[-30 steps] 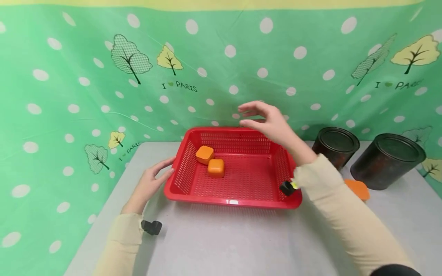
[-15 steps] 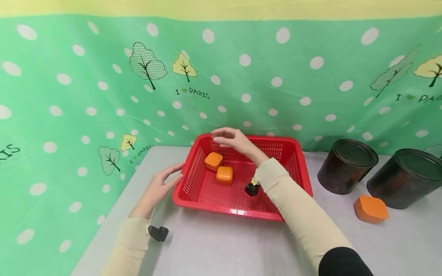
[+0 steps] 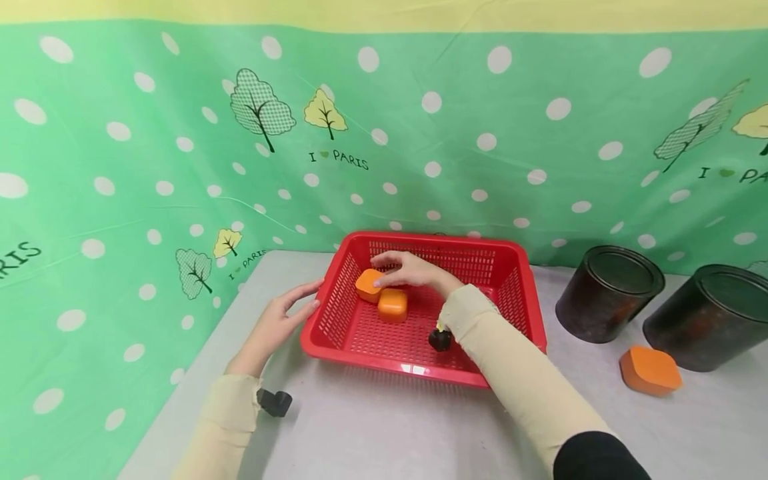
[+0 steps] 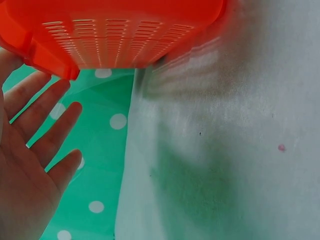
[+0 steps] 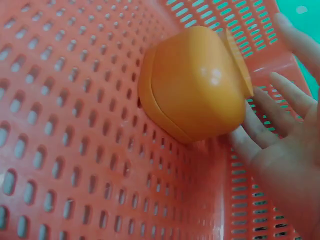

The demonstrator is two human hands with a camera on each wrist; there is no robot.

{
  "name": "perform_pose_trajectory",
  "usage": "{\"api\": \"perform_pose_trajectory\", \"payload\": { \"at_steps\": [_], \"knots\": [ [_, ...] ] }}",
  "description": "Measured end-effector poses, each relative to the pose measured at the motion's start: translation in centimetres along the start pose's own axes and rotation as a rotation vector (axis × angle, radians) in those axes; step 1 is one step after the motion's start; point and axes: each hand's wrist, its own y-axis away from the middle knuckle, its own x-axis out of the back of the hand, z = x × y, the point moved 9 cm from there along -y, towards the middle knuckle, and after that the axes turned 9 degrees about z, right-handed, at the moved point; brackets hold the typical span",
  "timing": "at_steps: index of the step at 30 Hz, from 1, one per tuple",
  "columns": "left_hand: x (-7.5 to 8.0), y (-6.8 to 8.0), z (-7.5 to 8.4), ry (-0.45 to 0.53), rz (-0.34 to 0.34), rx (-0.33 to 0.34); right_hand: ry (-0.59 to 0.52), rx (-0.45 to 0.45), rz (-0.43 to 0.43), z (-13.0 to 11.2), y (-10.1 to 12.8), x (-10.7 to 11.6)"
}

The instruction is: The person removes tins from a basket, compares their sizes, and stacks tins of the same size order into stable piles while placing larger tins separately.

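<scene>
Grey tabletop [image 3: 384,433], red basket [image 3: 384,367], rounded orange boxes [image 3: 393,306]

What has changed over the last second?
The right hand has moved left and down, from above the back of the red basket to the farther orange block inside it; no block looks lifted, and whether it grips is unclear. The left hand stays at the basket's left side; the nearer orange block and both dark cans stayed put.

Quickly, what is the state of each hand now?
Left hand: open, at the red plastic basket.
Right hand: open, at the rear orange container; contact unclear.
</scene>
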Motion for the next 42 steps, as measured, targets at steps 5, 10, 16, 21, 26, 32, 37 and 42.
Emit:
{"api": "perform_pose_trajectory", "payload": {
  "at_steps": [5, 10, 16, 21, 26, 32, 37, 42],
  "knots": [
    [-0.1, 0.1, -0.1, -0.01, -0.003, 0.005, 0.049, -0.017, -0.108, 0.4, 0.3, -1.6],
    [0.0, 0.0, 0.1, 0.0, -0.006, -0.002, 0.022, -0.039, -0.221, 0.5, 0.5, -3.5],
    [0.1, 0.1, 0.1, -0.002, -0.01, -0.006, 0.067, -0.016, -0.317, -0.1, 1.1, -4.8],
    [0.1, 0.2, -0.1, -0.012, -0.005, 0.003, 0.083, -0.006, -0.346, -0.4, 1.3, -5.1],
    [0.2, 0.1, 0.1, -0.005, 0.002, -0.001, 0.072, -0.032, -0.348, -0.5, 1.3, -5.2],
    [0.1, 0.1, 0.0, 0.0, -0.002, 0.003, 0.066, -0.036, -0.333, -0.5, 1.3, -5.2],
    [0.1, -0.1, 0.0, 0.0, -0.006, -0.004, 0.051, -0.015, -0.31, -1.0, 1.1, -4.8],
    [0.1, -0.3, -0.1, -0.006, -0.02, 0.007, 0.033, 0.013, -0.258, -2.1, 0.7, -3.6]
  ]
}}
